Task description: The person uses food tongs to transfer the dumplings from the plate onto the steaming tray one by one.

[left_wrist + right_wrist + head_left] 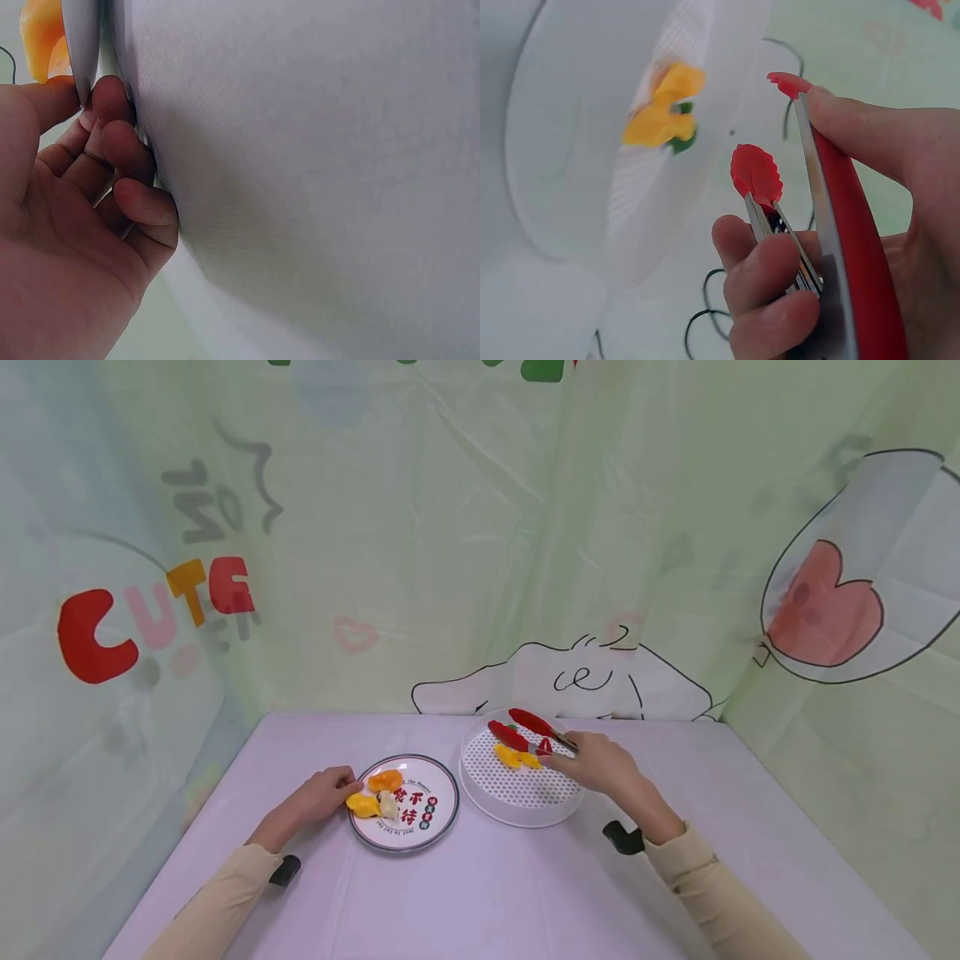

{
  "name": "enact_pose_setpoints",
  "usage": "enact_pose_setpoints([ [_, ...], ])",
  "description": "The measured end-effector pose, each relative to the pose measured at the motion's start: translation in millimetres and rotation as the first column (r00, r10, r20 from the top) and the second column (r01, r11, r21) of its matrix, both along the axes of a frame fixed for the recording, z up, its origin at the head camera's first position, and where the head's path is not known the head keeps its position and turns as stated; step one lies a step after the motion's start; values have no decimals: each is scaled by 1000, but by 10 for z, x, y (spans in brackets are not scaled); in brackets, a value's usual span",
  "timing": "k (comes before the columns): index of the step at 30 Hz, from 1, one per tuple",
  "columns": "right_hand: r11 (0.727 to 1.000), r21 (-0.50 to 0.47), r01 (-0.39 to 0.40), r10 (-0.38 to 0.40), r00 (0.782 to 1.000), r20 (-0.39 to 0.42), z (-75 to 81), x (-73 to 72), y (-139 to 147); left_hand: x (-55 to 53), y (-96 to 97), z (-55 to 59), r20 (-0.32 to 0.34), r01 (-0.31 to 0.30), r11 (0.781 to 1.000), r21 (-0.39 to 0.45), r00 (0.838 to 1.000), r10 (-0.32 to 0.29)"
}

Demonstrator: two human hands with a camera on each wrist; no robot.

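Note:
My left hand [326,792] pinches the left rim of a round white plate [442,793] printed with red characters, thumb on top and fingers beneath. On the plate lie an orange dumpling-like piece [386,780], a yellow one [363,806] and a whitish one [388,805]. With my right hand [600,764] I hold red-tipped metal tongs [855,247], their arms spread with nothing between the tips. The tongs are over a white perforated steamer tray [517,816]. Inside it are yellow dumpling-like pieces [664,127] and a green piece [682,142], partly hidden by the tongs in the head view.
Both plate and tray stand on a pale, cloth-covered table [480,902]. A printed curtain [450,527] rises behind the table and along both sides. Black wrist straps [624,838] show at my wrists.

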State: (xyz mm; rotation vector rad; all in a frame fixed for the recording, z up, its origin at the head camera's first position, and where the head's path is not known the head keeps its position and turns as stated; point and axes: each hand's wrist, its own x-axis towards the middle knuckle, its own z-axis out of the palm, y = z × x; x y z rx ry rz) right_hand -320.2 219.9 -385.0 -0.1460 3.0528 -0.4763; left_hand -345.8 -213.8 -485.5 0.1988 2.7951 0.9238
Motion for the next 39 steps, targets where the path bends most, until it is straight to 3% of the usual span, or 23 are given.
enact_pose_setpoints([
  [8, 996, -11, -88, 86, 993, -80, 104, 232, -306, -27, -4, -1, 13, -2, 1000, 5, 1000, 2],
  [17, 983, -10, -182, 180, 977, -111, -11, 479, -715, -45, 8, 33, 18, -5, 1000, -7, 1000, 6],
  [25, 968, -40, -247, 245, 968, -57, -229, 520, -926, -3, 17, 67, 34, -12, 1000, -11, 999, 13],
  [39, 945, -56, -323, 323, 946, -16, -465, 558, -1157, -45, -2, 10, 29, -25, 1000, -13, 999, 25],
])
